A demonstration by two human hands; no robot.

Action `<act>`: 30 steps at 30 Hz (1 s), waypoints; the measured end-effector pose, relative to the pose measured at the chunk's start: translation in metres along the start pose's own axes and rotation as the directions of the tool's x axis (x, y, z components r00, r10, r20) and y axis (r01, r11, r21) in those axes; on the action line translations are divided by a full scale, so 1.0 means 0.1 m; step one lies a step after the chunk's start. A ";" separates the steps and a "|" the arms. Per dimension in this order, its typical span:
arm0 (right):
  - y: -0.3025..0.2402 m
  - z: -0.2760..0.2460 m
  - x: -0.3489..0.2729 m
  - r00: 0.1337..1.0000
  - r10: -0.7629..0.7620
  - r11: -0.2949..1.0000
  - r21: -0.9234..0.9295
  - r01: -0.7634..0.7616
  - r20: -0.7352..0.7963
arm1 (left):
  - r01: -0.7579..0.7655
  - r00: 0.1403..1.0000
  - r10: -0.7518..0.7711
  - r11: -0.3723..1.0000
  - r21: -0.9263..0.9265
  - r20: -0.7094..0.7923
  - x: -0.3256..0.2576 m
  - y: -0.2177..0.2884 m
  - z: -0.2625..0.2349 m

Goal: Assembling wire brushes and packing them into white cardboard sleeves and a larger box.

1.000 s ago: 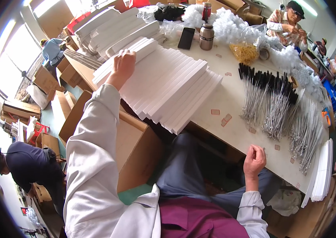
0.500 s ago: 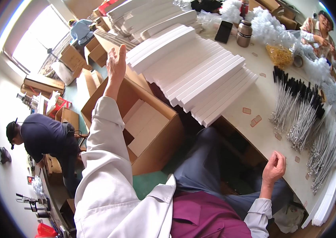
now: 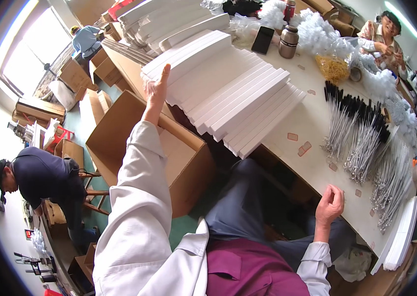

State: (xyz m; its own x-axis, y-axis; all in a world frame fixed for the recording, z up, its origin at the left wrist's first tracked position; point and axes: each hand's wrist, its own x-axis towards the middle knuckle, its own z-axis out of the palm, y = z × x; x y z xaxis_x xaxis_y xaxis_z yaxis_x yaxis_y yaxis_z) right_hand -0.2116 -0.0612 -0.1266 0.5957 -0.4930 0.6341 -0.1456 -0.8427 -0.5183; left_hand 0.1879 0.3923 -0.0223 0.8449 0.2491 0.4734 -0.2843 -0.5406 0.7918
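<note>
My left hand (image 3: 156, 89) is stretched out flat, fingers straight, pressed against the near ends of a fanned row of long white flat boxes (image 3: 228, 93) on the table. My right hand (image 3: 330, 203) rests at the table's near edge (image 3: 287, 163), fingers loosely curled, holding nothing. Rows of thin silver sticks with black tips (image 3: 361, 133) lie to the right of the boxes, beyond my right hand.
An open cardboard box (image 3: 169, 148) stands on the floor under my left arm. More white boxes (image 3: 164, 19), a dark phone (image 3: 262, 39), a metal flask (image 3: 288, 41) and white fluffy material (image 3: 317, 29) fill the far table. One person (image 3: 386, 34) sits opposite; another (image 3: 41, 177) bends at left.
The view has swung left and down, showing more floor and cartons. My left hand stays against the ends of the white boxes; my right hand stays at the table edge.
</note>
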 end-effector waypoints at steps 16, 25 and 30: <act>-0.10 -0.08 0.11 0.997 -0.005 0.998 0.057 0.009 -0.080 | -0.576 0.813 0.567 0.816 0.040 0.129 -1.35 1.43 -0.15; 0.10 -1.07 0.06 0.982 0.112 0.990 0.105 -0.097 -0.151 | -0.407 0.530 0.536 0.841 -0.358 0.657 -2.97 1.96 1.27; 1.19 -2.23 -0.18 0.906 0.268 0.803 -0.443 -0.399 -0.329 | -0.494 0.478 0.604 0.785 -0.374 0.638 -3.23 1.85 1.85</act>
State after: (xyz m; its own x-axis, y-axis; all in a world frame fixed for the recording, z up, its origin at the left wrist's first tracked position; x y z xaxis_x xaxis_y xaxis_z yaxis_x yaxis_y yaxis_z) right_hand -0.4156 -0.2006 -0.0720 0.2408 -0.7436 0.6237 -0.7044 -0.5760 -0.4148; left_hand -0.0542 0.0633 -0.1003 0.5211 -0.7201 0.4582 -0.8096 -0.2472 0.5323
